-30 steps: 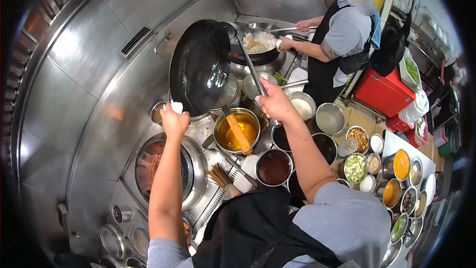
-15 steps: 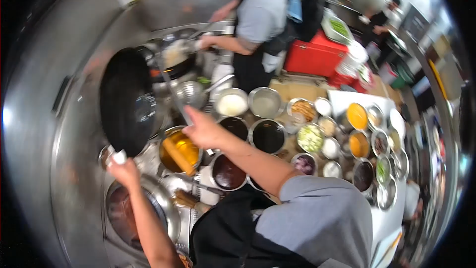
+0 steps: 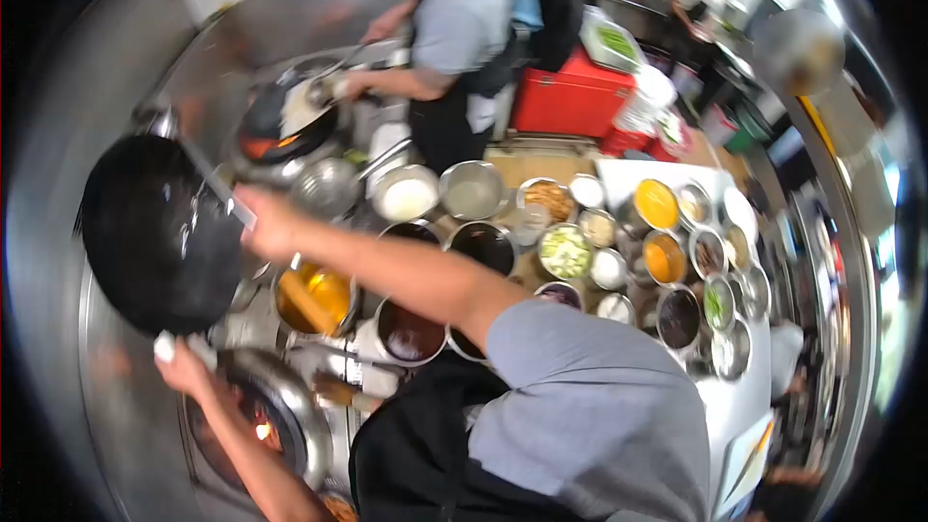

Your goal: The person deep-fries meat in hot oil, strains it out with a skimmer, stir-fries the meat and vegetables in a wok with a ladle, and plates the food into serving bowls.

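Observation:
A black wok (image 3: 159,242) is tilted up at the left, its dark inside facing me. My left hand (image 3: 186,369) grips the wok's lower rim through a white cloth (image 3: 166,346). In my right hand (image 3: 271,224) is the handle of a metal ladle (image 3: 208,169), whose bowl reaches the wok's upper rim. Whether the ladle touches the wok I cannot tell. Under my right forearm stands a pot of yellow oil (image 3: 333,292) with a wooden-coloured handle lying across it. Below my left hand is a round burner (image 3: 307,416) with a flame glowing inside.
A co-worker (image 3: 459,29) handles another wok (image 3: 280,121) at the back. Pots of dark sauce (image 3: 411,329) stand beside me. Bowls of chopped vegetables (image 3: 565,251) and orange sauces (image 3: 664,256) cover the counter at right. A red cooler (image 3: 570,97) is behind them.
The wok has moved left and down, tipping so more of its inside shows. Both hands shifted left with it, and the ladle swung over to its upper rim. The burner flame now shows.

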`<state>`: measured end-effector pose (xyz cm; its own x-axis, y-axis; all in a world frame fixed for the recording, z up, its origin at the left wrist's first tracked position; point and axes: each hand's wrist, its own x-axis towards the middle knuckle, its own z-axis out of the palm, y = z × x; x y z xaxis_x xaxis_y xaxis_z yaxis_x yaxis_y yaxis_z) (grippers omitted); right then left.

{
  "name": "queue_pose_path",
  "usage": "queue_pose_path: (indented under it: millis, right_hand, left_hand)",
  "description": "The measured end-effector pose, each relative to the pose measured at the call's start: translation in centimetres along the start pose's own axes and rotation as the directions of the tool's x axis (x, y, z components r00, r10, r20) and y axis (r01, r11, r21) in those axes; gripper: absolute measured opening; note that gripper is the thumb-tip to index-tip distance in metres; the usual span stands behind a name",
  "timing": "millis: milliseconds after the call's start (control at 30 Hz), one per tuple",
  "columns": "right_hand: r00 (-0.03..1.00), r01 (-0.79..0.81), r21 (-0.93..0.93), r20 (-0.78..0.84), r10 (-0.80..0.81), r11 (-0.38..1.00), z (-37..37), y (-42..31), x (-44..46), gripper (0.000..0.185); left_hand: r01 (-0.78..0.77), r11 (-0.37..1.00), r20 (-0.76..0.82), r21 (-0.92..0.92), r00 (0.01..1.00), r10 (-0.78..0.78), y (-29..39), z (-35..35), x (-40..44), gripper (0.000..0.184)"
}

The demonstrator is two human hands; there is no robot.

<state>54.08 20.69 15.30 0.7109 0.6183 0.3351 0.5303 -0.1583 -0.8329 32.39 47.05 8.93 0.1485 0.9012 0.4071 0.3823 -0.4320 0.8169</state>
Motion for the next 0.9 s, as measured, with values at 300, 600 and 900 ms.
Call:
queue_pose_path:
  millis: [300, 600, 900]
  right_hand:
    - [0.9, 0.362, -0.1, 0.297, -0.32, 0.927, 2.0, 2.8, -1.4, 0.072]
    - [0.835, 0.488, -0.54, 0.516, -0.189, 0.686, -7.4, 13.3, -8.1, 0.08]
    - [0.901, 0.429, -0.649, 0.361, -0.242, 0.628, -12.7, 8.5, -11.2, 0.072]
  left_hand:
    - [0.427, 0.719, 0.084, -0.548, 0.884, -0.46, 3.6, -8.0, -2.0, 0.026]
    - [0.406, 0.569, 0.044, -0.716, 0.838, -0.543, -0.9, -8.5, -1.2, 0.024]
    - [0.575, 0.336, 0.147, -0.746, 0.634, -0.759, -11.8, -16.1, -11.1, 0.017]
